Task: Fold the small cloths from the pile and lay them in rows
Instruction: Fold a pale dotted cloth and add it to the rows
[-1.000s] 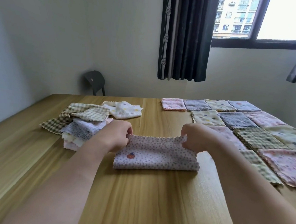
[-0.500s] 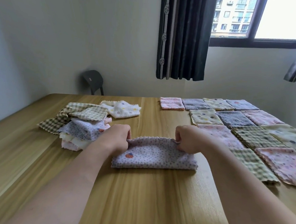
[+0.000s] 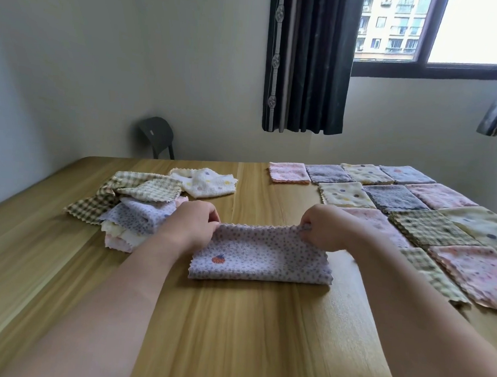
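Dotted cloth [image 3: 261,257]: it lies folded in half on the table [image 3: 231,334], with the smooth fold toward me and the zigzag free edges on the far side. My left hand [image 3: 193,225] grips its far left corner, fingers curled over the edge. My right hand [image 3: 325,227] pinches its far right corner, which is raised slightly off the layer beneath. The hands are apart, one at each end of the cloth's far edge. The cloth spans the gap between them, its body lying nearer to me than either hand. A small red strawberry mark [image 3: 218,259] shows on the cloth's upper face, near its left end. The pile [image 3: 135,210] of unfolded cloths lies left of the cloth, just beyond my left wrist, with a checked piece on top. One white spotted cloth [image 3: 205,182] lies beyond the dotted cloth's left end, just past the pile. The rows [image 3: 415,217] of folded cloths lie to the dotted cloth's right and beyond it. The nearest pink one is partly hidden behind my right hand.
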{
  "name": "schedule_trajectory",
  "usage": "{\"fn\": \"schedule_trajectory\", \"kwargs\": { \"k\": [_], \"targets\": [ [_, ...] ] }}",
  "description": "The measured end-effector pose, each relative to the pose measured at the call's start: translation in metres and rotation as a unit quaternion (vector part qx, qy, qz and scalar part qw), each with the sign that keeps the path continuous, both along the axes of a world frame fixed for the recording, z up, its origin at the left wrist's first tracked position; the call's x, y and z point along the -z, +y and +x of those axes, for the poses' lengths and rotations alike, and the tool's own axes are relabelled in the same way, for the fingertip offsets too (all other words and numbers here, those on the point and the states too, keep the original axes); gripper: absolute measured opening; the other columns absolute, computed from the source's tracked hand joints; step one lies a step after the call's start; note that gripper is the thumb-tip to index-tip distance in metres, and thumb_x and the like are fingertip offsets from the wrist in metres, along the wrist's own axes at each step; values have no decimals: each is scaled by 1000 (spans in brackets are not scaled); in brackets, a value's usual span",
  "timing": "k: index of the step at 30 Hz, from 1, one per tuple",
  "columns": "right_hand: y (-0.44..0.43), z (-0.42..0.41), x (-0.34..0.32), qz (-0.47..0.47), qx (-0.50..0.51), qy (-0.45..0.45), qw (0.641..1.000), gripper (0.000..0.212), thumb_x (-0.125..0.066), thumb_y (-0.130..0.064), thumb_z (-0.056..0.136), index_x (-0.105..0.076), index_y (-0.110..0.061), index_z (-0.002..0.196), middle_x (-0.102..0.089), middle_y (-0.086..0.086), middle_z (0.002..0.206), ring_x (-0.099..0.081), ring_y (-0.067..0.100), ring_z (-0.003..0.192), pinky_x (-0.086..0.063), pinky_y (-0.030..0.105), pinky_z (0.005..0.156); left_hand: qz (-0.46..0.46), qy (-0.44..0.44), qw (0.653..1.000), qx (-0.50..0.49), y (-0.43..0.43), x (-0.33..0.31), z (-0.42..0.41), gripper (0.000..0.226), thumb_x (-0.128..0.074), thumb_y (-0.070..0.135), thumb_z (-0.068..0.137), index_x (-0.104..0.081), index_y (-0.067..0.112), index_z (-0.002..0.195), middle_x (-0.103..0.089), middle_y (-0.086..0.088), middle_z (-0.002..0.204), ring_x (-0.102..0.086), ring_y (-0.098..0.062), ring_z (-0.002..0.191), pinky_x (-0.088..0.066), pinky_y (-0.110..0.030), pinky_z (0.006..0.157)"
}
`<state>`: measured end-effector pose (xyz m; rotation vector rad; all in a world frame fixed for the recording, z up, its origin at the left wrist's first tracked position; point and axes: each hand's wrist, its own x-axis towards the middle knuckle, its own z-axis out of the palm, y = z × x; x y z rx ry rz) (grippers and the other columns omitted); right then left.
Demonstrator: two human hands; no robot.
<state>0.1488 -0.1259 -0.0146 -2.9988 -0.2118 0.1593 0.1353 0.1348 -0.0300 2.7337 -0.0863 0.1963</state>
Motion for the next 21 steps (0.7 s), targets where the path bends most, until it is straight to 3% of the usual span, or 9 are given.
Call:
{"fn": "schedule_trajectory", "kwargs": {
  "k": [4, 6, 7, 10, 13, 15, 18, 21],
  "targets": [
    [5, 2, 9, -9, 19, -4, 1000, 29, -49, -14, 98, -67, -11, 120, -67, 7, 106, -65, 24, 92, -53, 29, 66, 23, -17, 999, -38, -2, 7, -1, 17, -54, 27, 103, -64, 22, 116, -60, 0, 116, -57, -17, 113, -47, -35, 83],
    [11, 2, 14, -15, 36, -12, 999, 35, -51, -17, 99, -57, -12, 133, -60, 12, 123, -61, 29, 107, -57, 36, 84, 63, -39, 997, -36, -8, 9, -1, 33, -52, 30, 104, -55, 20, 135, -56, -2, 135, -54, -22, 123, -48, -41, 98],
    [15, 1, 16, -23, 42, -18, 999, 42, -52, -20, 100, -49, -13, 141, -52, 15, 135, -54, 33, 121, -53, 43, 97, 66, -34, 997, -27, -14, 9, -2, 39, -49, 31, 105, -49, 18, 142, -51, -3, 143, -51, -24, 127, -46, -43, 104],
    [35, -3, 20, -25, 26, -14, 999, 53, -49, -17, 100, -36, -10, 151, -37, 15, 152, -37, 36, 139, -37, 51, 114, 37, 70, 997, 15, -38, 12, -2, 51, -40, 33, 108, -33, 14, 154, -31, -5, 161, -37, -27, 144, -35, -47, 117],
    [60, -5, 30, 4, -10, 35, 999, 50, -46, -20, 99, -41, -3, 145, -38, 17, 153, -37, 36, 140, -37, 53, 113, 99, 166, 980, 52, -57, 29, -3, 62, -35, 37, 107, -18, 9, 160, -8, -12, 169, -5, -33, 156, -14, -50, 125],
    [72, -7, 43, 4, -17, 54, 998, 60, -50, -27, 99, -33, -3, 151, -26, 18, 161, -23, 36, 149, -27, 54, 119, 118, 170, 977, 52, -61, 42, -5, 71, -35, 41, 106, -5, 10, 162, 5, -13, 169, 7, -32, 156, -2, -48, 127],
    [76, -12, 63, 50, 1, 16, 999, 68, -34, -35, 105, -6, -9, 162, -1, 9, 170, 1, 28, 157, -5, 46, 126, 97, 120, 988, 15, -57, 50, -6, 65, -18, 45, 108, 0, 15, 162, 7, -7, 170, 9, -24, 156, 4, -44, 127],
    [69, -12, 73, 98, 22, -37, 994, 61, -16, -40, 108, -8, -14, 163, -1, 4, 170, 2, 21, 157, -1, 38, 126, 106, 104, 989, -5, -45, 53, 1, 63, -11, 47, 107, -1, 19, 163, 6, -2, 170, 8, -21, 157, 6, -44, 127]
  ]
}}
